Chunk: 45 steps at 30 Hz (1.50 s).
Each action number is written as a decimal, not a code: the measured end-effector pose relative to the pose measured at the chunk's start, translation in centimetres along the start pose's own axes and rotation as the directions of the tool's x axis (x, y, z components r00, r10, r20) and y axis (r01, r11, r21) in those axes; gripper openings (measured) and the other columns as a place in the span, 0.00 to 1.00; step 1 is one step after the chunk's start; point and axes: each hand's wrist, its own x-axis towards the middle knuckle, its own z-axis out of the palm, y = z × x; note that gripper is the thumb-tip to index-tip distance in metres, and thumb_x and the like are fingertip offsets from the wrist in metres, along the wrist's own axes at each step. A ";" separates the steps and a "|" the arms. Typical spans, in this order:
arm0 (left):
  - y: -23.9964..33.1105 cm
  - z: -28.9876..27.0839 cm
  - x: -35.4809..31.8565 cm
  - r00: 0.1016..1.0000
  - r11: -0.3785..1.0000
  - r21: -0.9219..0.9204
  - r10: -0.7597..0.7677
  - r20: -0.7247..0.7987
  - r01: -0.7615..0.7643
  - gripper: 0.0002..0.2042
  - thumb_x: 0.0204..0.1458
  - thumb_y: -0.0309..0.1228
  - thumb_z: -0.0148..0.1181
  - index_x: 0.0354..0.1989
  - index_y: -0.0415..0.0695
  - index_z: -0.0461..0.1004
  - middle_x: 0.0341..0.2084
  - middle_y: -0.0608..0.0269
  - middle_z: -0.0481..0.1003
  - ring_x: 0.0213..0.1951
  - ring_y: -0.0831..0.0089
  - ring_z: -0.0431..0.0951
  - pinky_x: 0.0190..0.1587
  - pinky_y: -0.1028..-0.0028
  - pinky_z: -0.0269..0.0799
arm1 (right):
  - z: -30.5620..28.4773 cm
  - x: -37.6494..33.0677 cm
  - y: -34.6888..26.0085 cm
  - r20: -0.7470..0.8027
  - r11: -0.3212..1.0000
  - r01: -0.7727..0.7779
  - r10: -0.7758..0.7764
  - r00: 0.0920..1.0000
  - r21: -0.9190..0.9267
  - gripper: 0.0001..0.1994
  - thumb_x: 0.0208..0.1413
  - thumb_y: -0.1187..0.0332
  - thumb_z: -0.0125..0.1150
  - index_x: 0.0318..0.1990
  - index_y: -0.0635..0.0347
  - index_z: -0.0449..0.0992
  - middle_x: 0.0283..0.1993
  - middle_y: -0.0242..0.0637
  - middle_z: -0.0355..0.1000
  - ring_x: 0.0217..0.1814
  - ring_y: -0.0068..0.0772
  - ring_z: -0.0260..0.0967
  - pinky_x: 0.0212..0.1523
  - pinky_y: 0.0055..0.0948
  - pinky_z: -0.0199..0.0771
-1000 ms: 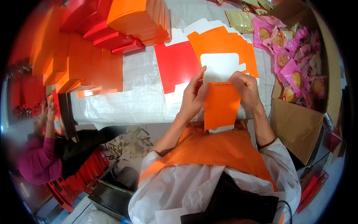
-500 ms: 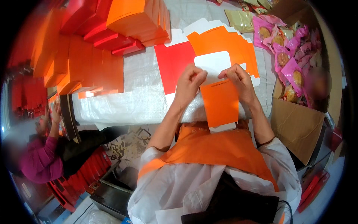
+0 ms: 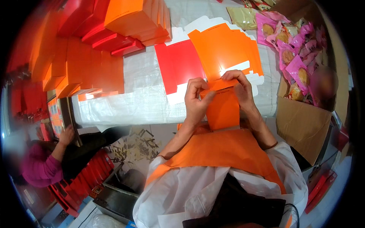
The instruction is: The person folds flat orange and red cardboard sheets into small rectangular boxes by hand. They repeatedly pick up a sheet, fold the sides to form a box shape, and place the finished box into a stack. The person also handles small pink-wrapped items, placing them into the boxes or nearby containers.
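Observation:
An orange cardboard box (image 3: 223,112) stands upright in front of me at the table's near edge, its printed front facing me. Its top end is folded over, and an orange strip of the lid shows between my hands. My left hand (image 3: 197,99) grips the lid's left corner with bent fingers and thumb. At the right corner, my right hand (image 3: 243,91) has its fingers curled over the back edge and its thumb on the near side. Just beyond lie fanned flat orange cartons (image 3: 220,47) with white flaps, and a flat red carton (image 3: 178,62) partly under them.
Folded orange boxes (image 3: 129,19) and red boxes (image 3: 114,41) are piled at the far left. On the right, an open brown carton (image 3: 302,129) holds pink-wrapped pastries (image 3: 298,72). A co-worker in a purple sleeve (image 3: 45,163) sits at the left. Scraps (image 3: 138,146) litter the floor.
The white flap that stood up behind the box has been folded down, bringing the orange lid over the top. Both hands have closed on its corners. The co-worker's hand has lowered.

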 end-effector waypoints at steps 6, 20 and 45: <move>1.3 0.8 0.5 0.999 0.995 0.094 -0.015 -0.042 0.019 0.08 0.44 0.21 0.57 0.33 0.39 0.67 0.37 0.62 0.65 0.33 0.78 0.66 0.32 0.80 0.63 | 0.5 0.2 -1.7 -0.055 0.990 -0.121 0.117 0.992 -0.078 0.04 0.55 0.73 0.49 0.37 0.60 0.66 0.34 0.25 0.63 0.32 0.13 0.54 0.33 0.14 0.56; -0.4 -0.8 -0.1 0.980 0.937 0.297 0.151 0.130 -0.184 0.07 0.41 0.20 0.60 0.30 0.37 0.72 0.38 0.57 0.72 0.43 0.66 0.71 0.45 0.73 0.66 | -0.4 -0.7 -0.2 -0.059 0.963 -0.251 0.247 0.967 -0.093 0.08 0.55 0.68 0.50 0.35 0.63 0.71 0.32 0.25 0.66 0.33 0.14 0.59 0.34 0.16 0.60; 2.3 -5.5 2.1 0.903 0.950 -0.266 -0.254 -0.347 0.165 0.20 0.56 0.35 0.45 0.54 0.38 0.52 0.48 0.58 0.61 0.49 0.73 0.63 0.52 0.74 0.60 | -17.2 17.3 6.4 -0.343 -0.045 -0.376 -0.323 0.882 -0.925 0.29 0.46 0.71 0.51 0.59 0.55 0.53 0.59 0.49 0.52 0.62 0.51 0.48 0.59 0.46 0.49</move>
